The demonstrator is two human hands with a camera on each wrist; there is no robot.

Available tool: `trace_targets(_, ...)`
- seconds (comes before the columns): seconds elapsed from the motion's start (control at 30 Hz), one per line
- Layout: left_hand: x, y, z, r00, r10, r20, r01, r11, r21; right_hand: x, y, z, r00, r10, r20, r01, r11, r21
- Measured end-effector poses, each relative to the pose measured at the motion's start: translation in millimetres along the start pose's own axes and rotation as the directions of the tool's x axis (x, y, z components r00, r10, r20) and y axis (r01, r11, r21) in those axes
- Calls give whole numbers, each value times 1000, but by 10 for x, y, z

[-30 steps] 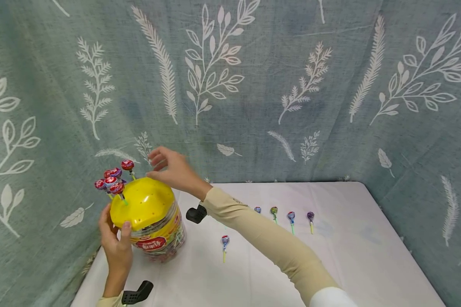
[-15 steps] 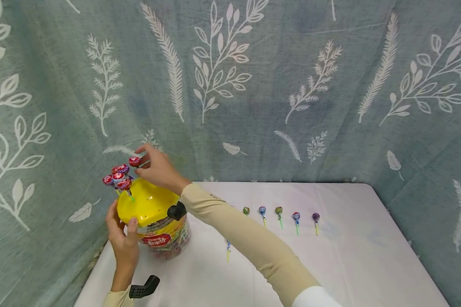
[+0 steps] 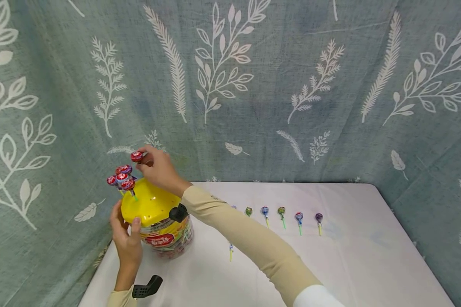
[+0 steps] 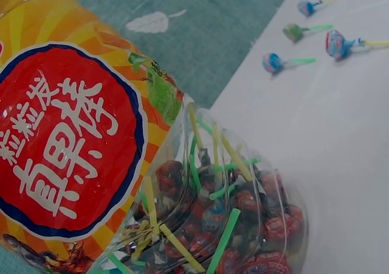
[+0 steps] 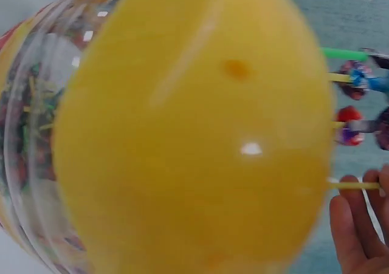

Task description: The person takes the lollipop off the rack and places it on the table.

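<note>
A big clear plastic jar [image 3: 173,245] with a domed yellow lid [image 3: 151,204] stands at the table's left. Lollipops fill its lower part, their sticks showing in the left wrist view. My left hand [image 3: 126,247] holds the jar's near left side, thumb in front; its other fingers are partly hidden. Several red- and purple-wrapped lollipops [image 3: 122,177] stand upright in the lid's left part. At the lid's back, my right hand [image 3: 159,168] pinches a red-wrapped lollipop [image 3: 137,156]; its yellow stick [image 5: 355,186] reaches the lid's edge in the right wrist view.
A row of lollipops [image 3: 299,218] lies across the white table [image 3: 349,264], with another lollipop [image 3: 231,251] nearer, half hidden by the right sleeve [image 3: 246,238]. Small holes dot the lid. A patterned grey-green curtain [image 3: 253,106] hangs behind and on both sides.
My right hand has moved left from the lid's right side to the red-wrapped lollipop at the back, taken hold of it and raised it slightly. My left hand keeps its hold on the jar.
</note>
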State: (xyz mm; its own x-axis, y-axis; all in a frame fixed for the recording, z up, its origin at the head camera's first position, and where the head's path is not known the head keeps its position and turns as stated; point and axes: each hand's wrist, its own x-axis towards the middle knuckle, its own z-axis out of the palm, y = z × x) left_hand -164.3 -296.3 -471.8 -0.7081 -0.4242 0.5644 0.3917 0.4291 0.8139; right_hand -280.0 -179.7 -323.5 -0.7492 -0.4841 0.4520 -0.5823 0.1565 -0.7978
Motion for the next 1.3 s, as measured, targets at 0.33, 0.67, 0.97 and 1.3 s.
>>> trace_targets(0.33, 3, -61, -12, 1000, 15, 8, -15, 1000, -1, -89, -85, -382, 985, -126, -120, 135, 989, 64)
trace_targets(0.67, 42, -14, -58, 999, 24, 37, -24, 1000, 8, -383, -76, -754, 993, -106, -54, 109, 992, 58)
trace_targets(0.97, 36, -6, -42, 999, 18, 32, -18, 1000, 8, -652, 54, -988, 996, -86, -17, 87, 991, 106)
trace_targets(1.3, 47, 11, 6, 1000, 27, -6, -28, 999, -26, -982, 25, -1178, 1000, -15, 6, 14, 993, 117)
